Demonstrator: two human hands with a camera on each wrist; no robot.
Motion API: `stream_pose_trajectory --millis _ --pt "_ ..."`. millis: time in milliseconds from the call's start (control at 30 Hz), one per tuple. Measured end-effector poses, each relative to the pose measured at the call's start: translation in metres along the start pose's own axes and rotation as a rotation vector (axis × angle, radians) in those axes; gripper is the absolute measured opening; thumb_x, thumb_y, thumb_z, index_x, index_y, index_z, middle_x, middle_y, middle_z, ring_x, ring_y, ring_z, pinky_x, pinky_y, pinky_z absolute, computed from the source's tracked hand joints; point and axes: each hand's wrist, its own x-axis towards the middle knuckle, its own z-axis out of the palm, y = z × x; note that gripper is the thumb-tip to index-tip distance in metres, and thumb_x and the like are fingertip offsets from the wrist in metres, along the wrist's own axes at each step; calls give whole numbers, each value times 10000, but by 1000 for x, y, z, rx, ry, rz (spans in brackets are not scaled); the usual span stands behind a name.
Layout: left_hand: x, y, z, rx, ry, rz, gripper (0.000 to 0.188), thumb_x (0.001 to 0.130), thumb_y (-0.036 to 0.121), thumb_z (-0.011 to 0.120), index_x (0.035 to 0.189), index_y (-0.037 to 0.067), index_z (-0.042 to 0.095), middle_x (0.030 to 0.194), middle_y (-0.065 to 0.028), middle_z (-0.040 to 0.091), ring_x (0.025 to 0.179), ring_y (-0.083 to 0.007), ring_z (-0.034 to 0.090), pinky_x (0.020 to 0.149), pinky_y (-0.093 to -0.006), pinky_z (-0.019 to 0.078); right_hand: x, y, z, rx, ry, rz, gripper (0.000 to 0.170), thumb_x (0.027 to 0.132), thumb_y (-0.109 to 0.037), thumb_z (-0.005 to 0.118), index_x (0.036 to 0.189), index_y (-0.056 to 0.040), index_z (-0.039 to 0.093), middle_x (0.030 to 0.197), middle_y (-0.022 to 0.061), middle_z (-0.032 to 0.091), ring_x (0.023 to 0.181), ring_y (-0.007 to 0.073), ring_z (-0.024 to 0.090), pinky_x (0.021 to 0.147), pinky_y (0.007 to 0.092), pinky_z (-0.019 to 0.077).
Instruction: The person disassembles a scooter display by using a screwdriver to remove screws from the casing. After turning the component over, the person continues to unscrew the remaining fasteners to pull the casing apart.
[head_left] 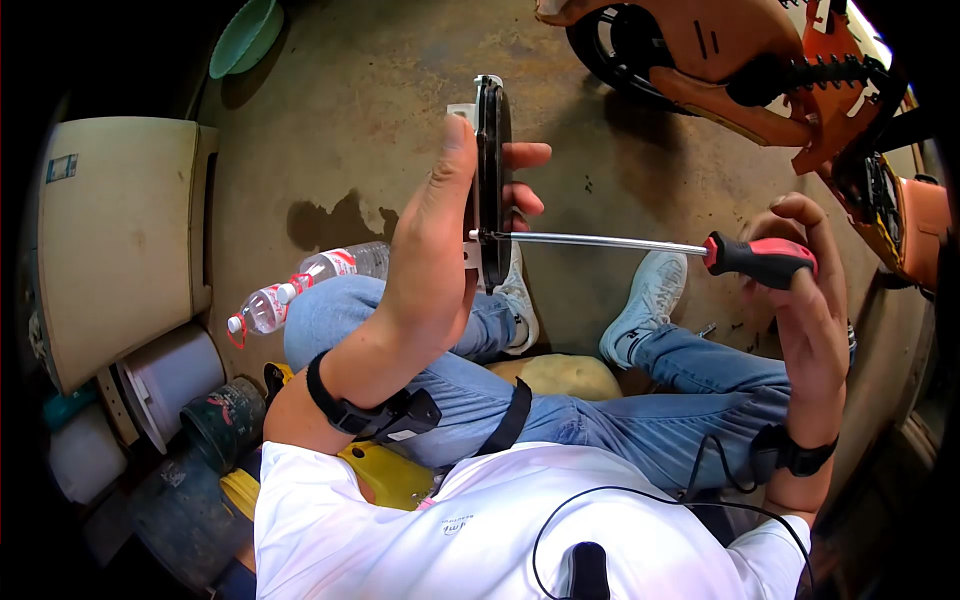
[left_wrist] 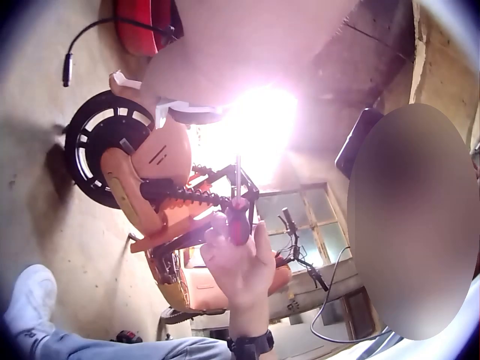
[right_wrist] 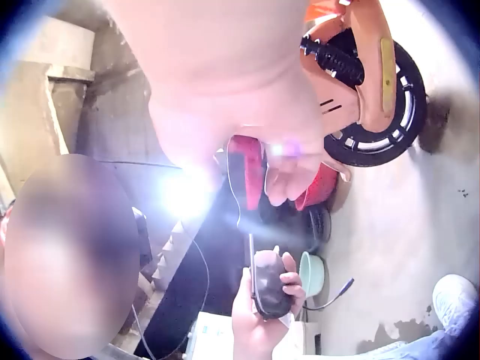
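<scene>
Raised in front of the body, my left hand grips a flat black oval part on edge, thumb on the near side and fingertips showing past the other. A white bracket runs along the part's left side. In the right wrist view the oval part shows a dark, rounded face. My right hand holds a screwdriver by the end of its red and black handle. The shaft lies nearly level, its tip right at the lower portion of the black part.
An orange two-wheeler lies or stands at the upper right. Plastic bottles are beside the left knee, left of a damp patch. Farther left are a pale cabinet and several buckets. A green basin sits at the back.
</scene>
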Motion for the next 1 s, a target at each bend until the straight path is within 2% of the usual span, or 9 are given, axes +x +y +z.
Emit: stream_pose_trajectory --millis 167,267,367,500,567,633,700,900,1000 --pt "0 0 -2 11 -11 -8 654 1003 585 375 1152 -2 621 976 -51 643 810 -74 564 756 -224 466 -3 -1 -4 -22 66 -7 588 870 -391 617 1288 -20 431 1054 107 567 860 134 577 751 244 462" --pt "0 1 -2 17 -46 -15 593 1036 523 314 1209 19 574 1145 -120 654 857 -105 614 750 -246 514 -4 2 -20 -43 80 245 567 892 -414 598 1274 -25 444 1013 94 579 811 125 577 731 232 453" --pt "-1 1 4 6 39 -6 657 1002 586 377 1139 -3 634 917 -46 640 806 -76 560 748 -224 462 -3 -5 -6 -42 10 99 594 886 -419 600 1296 -22 436 1022 95 584 817 124 581 732 242 457" --pt "0 1 -1 18 19 -17 656 1000 587 380 1145 -3 629 968 -49 646 813 -76 565 749 -226 463 -1 -1 -6 -86 -30 -34 632 824 -360 635 1304 -12 418 1138 122 560 944 141 586 799 260 481" --pt "1 1 0 -6 18 -13 651 1001 585 381 1151 -1 620 1031 -57 647 820 -78 571 753 -231 466 -3 -5 -6 -116 28 8 616 857 -391 627 1294 -11 417 1073 121 591 881 125 590 760 242 478" --pt "0 2 3 -2 12 -11 643 1004 580 379 1152 1 617 1058 -62 646 824 -79 572 754 -232 466 -3 -1 -21 -28 20 253 607 892 -431 609 1287 -12 417 973 113 617 807 110 587 715 229 468" --pt "0 2 3 2 8 -10 635 1007 574 377 1153 3 614 1084 -67 645 828 -79 574 756 -234 467 -1 0 -20 78 -67 238 625 919 -480 578 1290 -8 409 873 101 621 742 109 576 688 227 451" --pt "1 1 2 4 29 8 621 1014 557 373 1150 -1 610 1134 -77 641 842 -79 575 753 -233 470 0 -3 -2 16 -28 -13 677 807 -399 663 1297 -10 404 1108 143 554 929 167 579 799 292 464" --pt "0 1 3 -3 24 3 631 1009 567 377 1148 -2 612 1101 -74 643 837 -80 575 755 -231 469 -2 7 -6 -53 63 -13 585 903 -429 587 1285 -20 419 985 102 588 816 128 598 713 251 467"
